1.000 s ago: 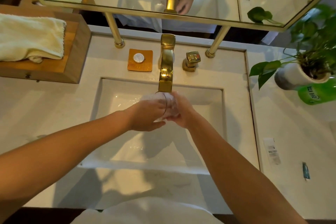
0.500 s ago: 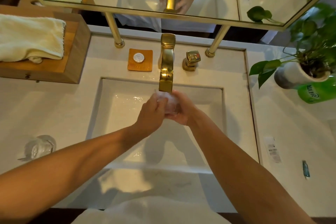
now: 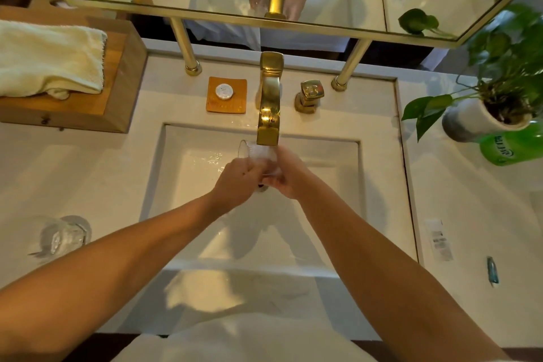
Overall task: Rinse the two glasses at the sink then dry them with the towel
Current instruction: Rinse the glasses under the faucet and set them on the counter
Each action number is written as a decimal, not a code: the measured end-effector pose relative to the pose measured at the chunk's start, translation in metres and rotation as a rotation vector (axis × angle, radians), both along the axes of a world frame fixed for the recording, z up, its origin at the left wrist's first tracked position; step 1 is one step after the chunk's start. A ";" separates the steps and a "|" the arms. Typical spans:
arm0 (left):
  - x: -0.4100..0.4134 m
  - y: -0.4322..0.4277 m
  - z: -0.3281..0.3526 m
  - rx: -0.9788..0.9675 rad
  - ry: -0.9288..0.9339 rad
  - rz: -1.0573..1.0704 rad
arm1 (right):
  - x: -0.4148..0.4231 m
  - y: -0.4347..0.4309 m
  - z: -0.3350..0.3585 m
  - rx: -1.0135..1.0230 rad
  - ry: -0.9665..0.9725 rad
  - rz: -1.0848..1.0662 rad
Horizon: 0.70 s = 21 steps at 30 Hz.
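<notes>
Left hand (image 3: pixel 235 182) and right hand (image 3: pixel 289 176) grip a clear glass (image 3: pixel 260 156) tipped sideways.

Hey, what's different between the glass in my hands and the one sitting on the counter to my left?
The held glass is gripped by the left hand and right hand; the counter glass stands untouched. The held glass is under the gold faucet over the sink, tipped sideways; the counter glass sits left of the basin, seemingly upright. Both are clear glass.
</notes>
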<state>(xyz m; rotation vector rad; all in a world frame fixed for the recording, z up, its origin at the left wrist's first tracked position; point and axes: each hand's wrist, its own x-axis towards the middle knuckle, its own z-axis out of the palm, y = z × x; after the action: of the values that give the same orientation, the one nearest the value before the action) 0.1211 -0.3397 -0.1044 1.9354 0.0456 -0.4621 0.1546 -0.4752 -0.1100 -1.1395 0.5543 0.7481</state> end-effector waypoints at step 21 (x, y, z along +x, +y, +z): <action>-0.001 0.001 -0.007 0.301 -0.537 -0.192 | -0.003 0.001 0.003 -0.069 0.232 0.030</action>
<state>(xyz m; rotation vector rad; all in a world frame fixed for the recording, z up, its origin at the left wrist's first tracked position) 0.1202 -0.3390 -0.1119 2.3141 -0.4422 -0.0458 0.1519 -0.4740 -0.1065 -1.1337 0.7635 0.8996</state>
